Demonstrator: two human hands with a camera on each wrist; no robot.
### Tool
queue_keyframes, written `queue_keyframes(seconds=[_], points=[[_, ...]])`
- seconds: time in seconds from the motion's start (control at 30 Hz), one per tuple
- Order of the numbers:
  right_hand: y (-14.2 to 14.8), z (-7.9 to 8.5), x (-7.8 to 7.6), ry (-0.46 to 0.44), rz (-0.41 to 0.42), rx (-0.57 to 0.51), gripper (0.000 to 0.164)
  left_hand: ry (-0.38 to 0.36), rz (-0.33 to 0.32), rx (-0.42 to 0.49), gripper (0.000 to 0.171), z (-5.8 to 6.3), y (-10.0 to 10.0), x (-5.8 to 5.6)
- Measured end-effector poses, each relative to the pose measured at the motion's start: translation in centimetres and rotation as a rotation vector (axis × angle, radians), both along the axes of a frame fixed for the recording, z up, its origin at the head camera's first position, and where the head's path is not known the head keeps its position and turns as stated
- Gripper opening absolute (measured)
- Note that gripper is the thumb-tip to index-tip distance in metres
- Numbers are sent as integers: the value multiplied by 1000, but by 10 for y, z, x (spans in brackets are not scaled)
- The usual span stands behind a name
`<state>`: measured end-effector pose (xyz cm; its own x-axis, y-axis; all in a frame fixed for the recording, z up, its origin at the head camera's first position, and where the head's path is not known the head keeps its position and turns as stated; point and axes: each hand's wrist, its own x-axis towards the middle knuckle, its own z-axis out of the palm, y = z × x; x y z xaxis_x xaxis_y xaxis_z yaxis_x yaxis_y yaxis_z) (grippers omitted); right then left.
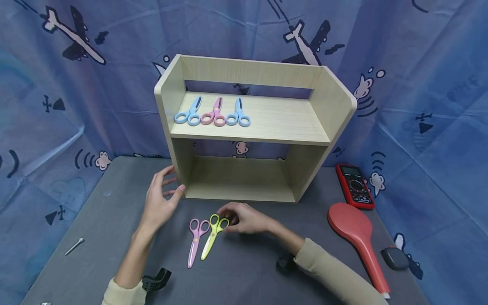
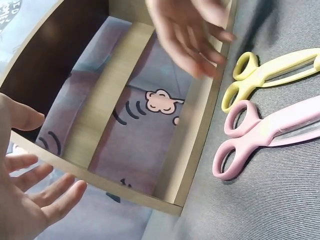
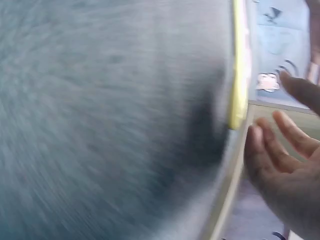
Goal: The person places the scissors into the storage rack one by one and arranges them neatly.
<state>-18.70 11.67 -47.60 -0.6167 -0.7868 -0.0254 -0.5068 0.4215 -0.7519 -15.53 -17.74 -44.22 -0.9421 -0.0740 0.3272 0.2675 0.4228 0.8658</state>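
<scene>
My left hand [image 1: 160,207] is at the lower left corner of a pale wooden shelf [image 1: 282,120], thumb near its front edge and fingers spread along the outer side. Whether it touches the wood I cannot tell. My right hand [image 1: 245,218] hovers by the handles of yellow scissors [image 1: 214,231], its fingers loosely bent and holding nothing. Left of these lie pink scissors [image 1: 195,239] on the grey table, blades toward me. On the upper board stand two blue scissors [image 1: 193,113] [image 1: 238,113] with pink scissors [image 1: 217,113] between them, all handles forward.
To the right are a red multimeter [image 1: 355,186], a red paddle-shaped object [image 1: 352,226] with a long handle and a small dark object [image 1: 395,258]. A metal bolt [image 1: 74,246] lies at the left. Blue patterned cloth [image 1: 114,101] hangs around the table.
</scene>
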Motion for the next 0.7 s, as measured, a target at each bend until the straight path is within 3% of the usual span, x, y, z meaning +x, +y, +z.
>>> queue_keyframes(seconds=[0.13, 0.27, 0.37, 0.5, 0.7], points=[[-8, -17, 0, 115, -5, 82, 55, -1, 3, 2, 66, 0, 0, 0], [-13, -18, -2, 163, -33, 108, 56, -1, 4, 7, 66, 0, 0, 0], [-10, -14, -6, 117, -22, 123, 63, 0, 3, 12, 66, 0, 0, 0], [1, -9, -13, 44, 52, 157, 68, -2, 3, 17, 66, -1, 0, 0], [20, -1, -18, -116, 205, 215, 54, 5, 8, 17, 65, -1, -1, 0]])
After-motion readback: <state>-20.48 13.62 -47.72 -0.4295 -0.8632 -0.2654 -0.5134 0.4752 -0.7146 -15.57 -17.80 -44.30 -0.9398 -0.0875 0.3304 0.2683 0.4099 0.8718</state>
